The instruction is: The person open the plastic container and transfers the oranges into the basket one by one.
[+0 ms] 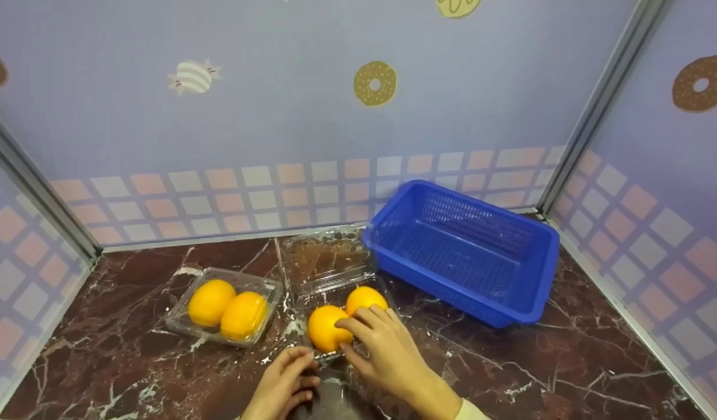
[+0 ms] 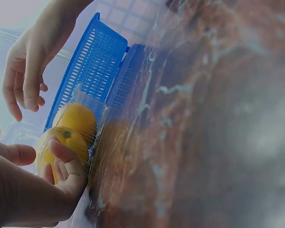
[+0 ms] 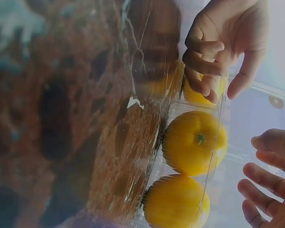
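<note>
Two oranges, a nearer one (image 1: 324, 326) and a farther one (image 1: 365, 298), sit in a clear plastic clamshell box whose lid (image 1: 326, 256) lies folded back. My right hand (image 1: 387, 350) hovers over them with loosely bent fingers. In the left wrist view, a gap shows between that right hand (image 2: 38, 61) and the fruit. By the box's front left corner is my left hand (image 1: 285, 379), thumb and fingers relaxed and parted, holding nothing. The left wrist view has its fingertips (image 2: 61, 152) overlapping the nearer orange.
On the left stands another clear box (image 1: 272, 291) with two oranges (image 1: 212, 300) under its closed lid. A blue perforated basket (image 1: 451, 286) stands at the back right, beside the raised lid's edge. Patterned panels (image 1: 276, 116) wall in the dark marbled tabletop (image 1: 218, 385).
</note>
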`<state>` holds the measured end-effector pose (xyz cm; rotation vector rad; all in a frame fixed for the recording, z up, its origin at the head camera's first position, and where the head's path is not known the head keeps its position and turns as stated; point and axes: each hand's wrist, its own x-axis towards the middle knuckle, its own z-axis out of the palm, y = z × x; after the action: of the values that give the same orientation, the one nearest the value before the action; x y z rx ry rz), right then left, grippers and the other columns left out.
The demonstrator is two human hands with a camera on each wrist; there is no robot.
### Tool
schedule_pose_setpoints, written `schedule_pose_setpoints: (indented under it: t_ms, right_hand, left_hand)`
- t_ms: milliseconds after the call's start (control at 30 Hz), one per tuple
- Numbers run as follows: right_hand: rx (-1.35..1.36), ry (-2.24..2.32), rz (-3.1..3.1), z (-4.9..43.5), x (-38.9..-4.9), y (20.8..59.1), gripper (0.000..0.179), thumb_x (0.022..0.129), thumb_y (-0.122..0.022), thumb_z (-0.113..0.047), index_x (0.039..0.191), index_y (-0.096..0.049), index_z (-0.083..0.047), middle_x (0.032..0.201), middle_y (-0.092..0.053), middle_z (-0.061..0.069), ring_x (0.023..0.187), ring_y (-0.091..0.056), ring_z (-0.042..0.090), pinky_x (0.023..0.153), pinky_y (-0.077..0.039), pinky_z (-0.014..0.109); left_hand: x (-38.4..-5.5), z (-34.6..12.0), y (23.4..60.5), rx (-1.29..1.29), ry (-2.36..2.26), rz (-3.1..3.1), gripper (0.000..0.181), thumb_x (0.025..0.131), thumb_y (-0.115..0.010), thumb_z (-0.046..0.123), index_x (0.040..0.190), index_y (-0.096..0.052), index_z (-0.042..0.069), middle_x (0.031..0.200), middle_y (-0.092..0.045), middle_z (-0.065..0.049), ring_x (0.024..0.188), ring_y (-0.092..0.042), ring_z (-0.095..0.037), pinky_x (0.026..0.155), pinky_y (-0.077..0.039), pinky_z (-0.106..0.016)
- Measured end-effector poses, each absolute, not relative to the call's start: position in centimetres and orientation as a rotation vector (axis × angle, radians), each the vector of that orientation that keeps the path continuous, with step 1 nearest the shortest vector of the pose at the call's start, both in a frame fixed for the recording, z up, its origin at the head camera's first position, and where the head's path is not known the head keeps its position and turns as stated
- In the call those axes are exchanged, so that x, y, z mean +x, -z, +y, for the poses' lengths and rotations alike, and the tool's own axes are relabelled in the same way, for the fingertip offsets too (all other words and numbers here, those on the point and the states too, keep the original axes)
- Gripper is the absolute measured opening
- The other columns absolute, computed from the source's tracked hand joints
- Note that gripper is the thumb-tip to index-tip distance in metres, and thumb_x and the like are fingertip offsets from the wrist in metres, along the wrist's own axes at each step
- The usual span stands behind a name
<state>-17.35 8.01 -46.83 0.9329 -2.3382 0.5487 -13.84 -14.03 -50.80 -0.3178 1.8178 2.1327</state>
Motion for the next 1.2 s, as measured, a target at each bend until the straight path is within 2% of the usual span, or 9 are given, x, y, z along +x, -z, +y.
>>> schedule_pose_setpoints:
  t_ms: [267, 400, 533, 667, 700, 833, 933, 1067, 1200]
  right_hand:
    - [0.954, -0.611, -2.472, 7.0, -18.2, 46.3, 0.033, 0.090, -0.084, -0.029, 0.120, -0.074, -0.018, 0.115, -0.069, -0.002, 0.103, -0.062, 0.017, 0.093, -0.054, 0.035]
    - [0.946, -0.668, -2.526, 6.6, -18.6, 46.3, 0.035, 0.090, -0.083, -0.028, 0.122, -0.074, -0.016, 0.122, -0.069, 0.001, 0.110, -0.064, 0.020, 0.099, -0.054, 0.040]
    - [0.925, -0.678, -2.561, 6.2, -19.0, 46.5, 0.038, 0.091, -0.083, -0.029, 0.124, -0.073, -0.016, 0.125, -0.068, 0.002, 0.114, -0.065, 0.022, 0.104, -0.053, 0.044]
    - [0.899, -0.667, -2.589, 6.1, -19.5, 46.7, 0.042, 0.090, -0.084, -0.032, 0.127, -0.072, -0.016, 0.128, -0.067, 0.002, 0.117, -0.063, 0.023, 0.107, -0.050, 0.045]
    - [0.894, -0.661, -2.597, 6.0, -19.6, 46.7, 0.044, 0.089, -0.084, -0.033, 0.128, -0.072, -0.017, 0.129, -0.066, 0.002, 0.118, -0.063, 0.023, 0.108, -0.049, 0.046]
    - [0.890, -0.639, -2.621, 5.8, -19.8, 46.7, 0.049, 0.088, -0.086, -0.033, 0.131, -0.070, -0.016, 0.131, -0.066, 0.003, 0.120, -0.063, 0.025, 0.109, -0.049, 0.047]
    - [0.889, -0.630, -2.644, 5.7, -19.9, 46.6, 0.052, 0.087, -0.087, -0.033, 0.133, -0.069, -0.016, 0.133, -0.065, 0.003, 0.121, -0.063, 0.025, 0.109, -0.050, 0.046]
    - [0.899, -0.624, -2.671, 5.5, -20.1, 46.5, 0.055, 0.085, -0.088, -0.030, 0.134, -0.068, -0.016, 0.133, -0.064, 0.003, 0.120, -0.063, 0.024, 0.110, -0.049, 0.046]
    - [0.925, -0.624, -2.691, 5.3, -20.1, 46.4, 0.056, 0.084, -0.088, -0.027, 0.135, -0.067, -0.015, 0.133, -0.064, 0.003, 0.121, -0.064, 0.024, 0.113, -0.048, 0.047]
  left_hand:
    - [-14.2, -14.1, 50.6, -0.312, -2.154, 1.937, 0.039, 0.108, -0.061, 0.022, 0.136, -0.046, 0.000, 0.113, -0.068, -0.005, 0.088, -0.069, -0.015, 0.072, -0.058, -0.030]
    - [-14.2, -14.2, 50.4, -0.265, -2.126, 2.079, 0.042, 0.107, -0.062, 0.017, 0.140, -0.045, -0.002, 0.126, -0.064, -0.019, 0.097, -0.069, -0.018, 0.075, -0.060, -0.034]
    - [-13.7, -14.1, 49.8, -0.125, -2.045, 2.305, 0.052, 0.104, -0.065, 0.013, 0.148, -0.042, -0.002, 0.146, -0.050, -0.030, 0.119, -0.065, -0.033, 0.089, -0.060, -0.043]
    - [-13.0, -13.8, 49.4, 0.130, -1.915, 2.600, 0.058, 0.099, -0.071, 0.009, 0.150, -0.046, -0.001, 0.148, -0.047, -0.028, 0.130, -0.056, -0.045, 0.093, -0.060, -0.046]
    - [-12.8, -13.6, 49.4, 0.199, -1.867, 2.678, 0.058, 0.097, -0.073, 0.008, 0.149, -0.048, 0.000, 0.149, -0.048, -0.026, 0.132, -0.055, -0.046, 0.094, -0.060, -0.047]
    - [-12.2, -13.4, 49.7, 0.507, -1.559, 3.006, 0.063, 0.091, -0.078, 0.011, 0.148, -0.053, 0.004, 0.150, -0.051, -0.022, 0.132, -0.056, -0.045, 0.098, -0.056, -0.064]
    - [-11.9, -13.2, 50.0, 0.687, -1.326, 3.160, 0.069, 0.086, -0.081, 0.015, 0.149, -0.054, 0.004, 0.152, -0.052, -0.021, 0.134, -0.056, -0.045, 0.100, -0.053, -0.070]
    - [-11.5, -13.1, 50.4, 0.827, -1.068, 3.268, 0.074, 0.084, -0.082, 0.023, 0.150, -0.054, 0.002, 0.153, -0.054, -0.021, 0.137, -0.054, -0.044, 0.098, -0.054, -0.068]
    - [-10.9, -13.3, 50.4, 0.856, -0.761, 3.283, 0.081, 0.085, -0.080, 0.032, 0.153, -0.051, 0.001, 0.159, -0.051, -0.017, 0.142, -0.052, -0.039, 0.101, -0.054, -0.062]
